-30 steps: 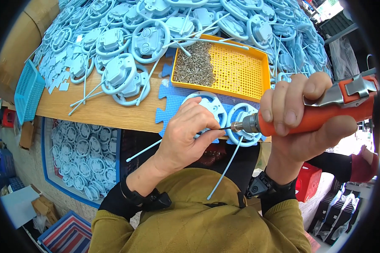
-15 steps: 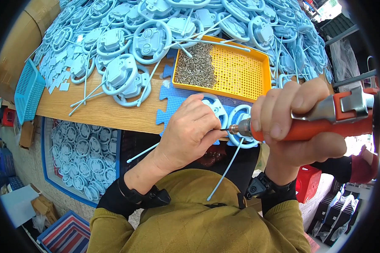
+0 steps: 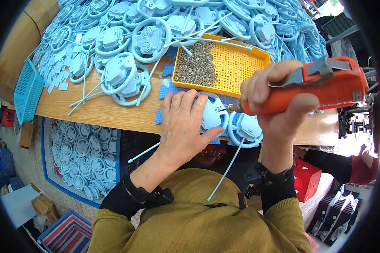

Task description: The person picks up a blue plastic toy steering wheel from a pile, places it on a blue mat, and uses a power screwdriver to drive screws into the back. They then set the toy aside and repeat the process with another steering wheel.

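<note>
Orange power driver (image 3: pixel 316 90) is above the near edge of the bench, R of centre; long axis runs roughly L-R, back end to the R & a bit farther off, bit end pointing L. Bit tip sits over a lt-blue toy wheel (image 3: pixel 211 118); can't tell if it's touching. That wheel lies flat, box-like housing up, partly under the L hand. 2nd wheel (image 3: pixel 247 126) is just to its R, w/ a thin blue rod (image 3: pixel 226 168) slanting near-L past the bench edge.

R hand (image 3: pixel 278 88) is clamped round the driver body, fingers over the far side, thumb along the near side, forearm coming up from the near R. L hand (image 3: pixel 183 122) is palm down, fingers loosely spread & pointing far, thumb out to the R, laid over the L part of the wheel. Hands are apart, bit end btwn them. Black strap units on both wrists.

Under the work: blue foam mat (image 3: pixel 167 91) on a wooden bench (image 3: pixel 93 114). Just beyond: yellow tray (image 3: pixel 232 63), screws (image 3: pixel 194 63) heaped in its L part. Far side: big pile of wheels (image 3: pixel 152 40). Far L: blue basket (image 3: pixel 29 90). Floor, L: blue-rimmed crate (image 3: pixel 119 152) full of wheels; R: red plastic box (image 3: pixel 306 179).
</note>
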`<state>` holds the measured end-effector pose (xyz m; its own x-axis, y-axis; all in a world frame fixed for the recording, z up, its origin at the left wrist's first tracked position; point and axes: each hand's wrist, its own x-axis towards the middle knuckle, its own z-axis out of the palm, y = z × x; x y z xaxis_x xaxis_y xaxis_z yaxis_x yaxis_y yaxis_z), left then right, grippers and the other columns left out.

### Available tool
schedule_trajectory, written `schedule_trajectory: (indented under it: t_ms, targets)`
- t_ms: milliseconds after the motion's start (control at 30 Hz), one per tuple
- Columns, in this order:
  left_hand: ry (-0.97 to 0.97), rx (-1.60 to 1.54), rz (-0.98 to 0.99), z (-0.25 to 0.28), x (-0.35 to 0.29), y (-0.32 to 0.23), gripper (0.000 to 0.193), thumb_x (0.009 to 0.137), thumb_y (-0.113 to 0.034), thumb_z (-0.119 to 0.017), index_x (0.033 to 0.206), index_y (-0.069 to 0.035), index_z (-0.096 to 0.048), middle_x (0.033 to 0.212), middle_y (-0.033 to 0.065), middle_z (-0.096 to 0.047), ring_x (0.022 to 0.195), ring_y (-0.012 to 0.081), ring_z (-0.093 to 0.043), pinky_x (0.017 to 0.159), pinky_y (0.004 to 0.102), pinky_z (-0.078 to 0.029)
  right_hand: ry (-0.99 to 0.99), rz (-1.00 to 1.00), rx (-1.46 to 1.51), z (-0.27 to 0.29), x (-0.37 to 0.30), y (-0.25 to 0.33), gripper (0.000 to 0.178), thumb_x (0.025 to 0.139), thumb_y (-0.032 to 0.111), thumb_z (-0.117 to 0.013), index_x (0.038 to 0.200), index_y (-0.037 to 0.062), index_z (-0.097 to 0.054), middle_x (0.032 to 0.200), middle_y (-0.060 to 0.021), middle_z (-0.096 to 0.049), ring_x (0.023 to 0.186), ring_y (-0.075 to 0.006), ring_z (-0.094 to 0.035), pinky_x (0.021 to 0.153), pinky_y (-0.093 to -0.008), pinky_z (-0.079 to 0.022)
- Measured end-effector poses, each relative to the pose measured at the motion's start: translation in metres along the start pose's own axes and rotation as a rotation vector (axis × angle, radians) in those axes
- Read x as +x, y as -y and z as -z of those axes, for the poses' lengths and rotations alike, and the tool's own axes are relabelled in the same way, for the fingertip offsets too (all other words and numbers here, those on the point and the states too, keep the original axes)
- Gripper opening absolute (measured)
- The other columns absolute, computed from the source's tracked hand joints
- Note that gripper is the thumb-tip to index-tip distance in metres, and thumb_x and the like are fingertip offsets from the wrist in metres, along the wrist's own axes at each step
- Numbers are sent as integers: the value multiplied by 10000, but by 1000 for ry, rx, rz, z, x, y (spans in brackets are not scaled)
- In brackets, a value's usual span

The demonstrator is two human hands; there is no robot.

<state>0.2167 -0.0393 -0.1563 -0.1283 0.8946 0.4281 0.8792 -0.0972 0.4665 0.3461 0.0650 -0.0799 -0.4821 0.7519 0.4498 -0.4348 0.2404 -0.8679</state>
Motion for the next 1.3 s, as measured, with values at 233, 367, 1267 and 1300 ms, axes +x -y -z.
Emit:
schedule_trajectory:
  t_ms: [233, 367, 1267, 1300]
  targets:
    - [1, -68, -7, -4, 3, 2, 608, 625, -299, -797, 1102, -17, -547, 1064, 119, -510, 1010, 312, -472, 887, 428, -377, -18, -19, -54, 0, 0, -8, 624, 801, 652, -559, 963, 53, -497, 667, -51, -528, 491, -142, -476, 517, -297, -411]
    - [9, -80, -2, -4, 4, 1, 597, 622, -272, -798, 1098, -16, -545, 1041, 125, -520, 999, 320, -481, 872, 427, -395, 14, -67, -94, 1, 0, -7, 608, 800, 639, -577, 942, 54, -487, 662, -55, -526, 487, -145, -476, 499, -295, -406]
    - [-87, 177, 245, 101, -1, 101, 623, 734, -123, -709, 1294, 4, -466, 1275, 190, -473, 1186, 345, -457, 999, 402, -362, -200, 74, -108, 84, 25, -14, 496, 850, 558, -582, 945, 74, -529, 663, -49, -529, 563, -141, -478, 635, -330, -419]
    - [-83, 180, 246, 98, 3, 113, 623, 734, -123, -709, 1294, 4, -466, 1275, 190, -473, 1186, 345, -457, 999, 402, -362, -202, 72, -104, 83, 25, -15, 496, 850, 558, -582, 945, 74, -529, 663, -49, -529, 563, -141, -478, 635, -330, -419]
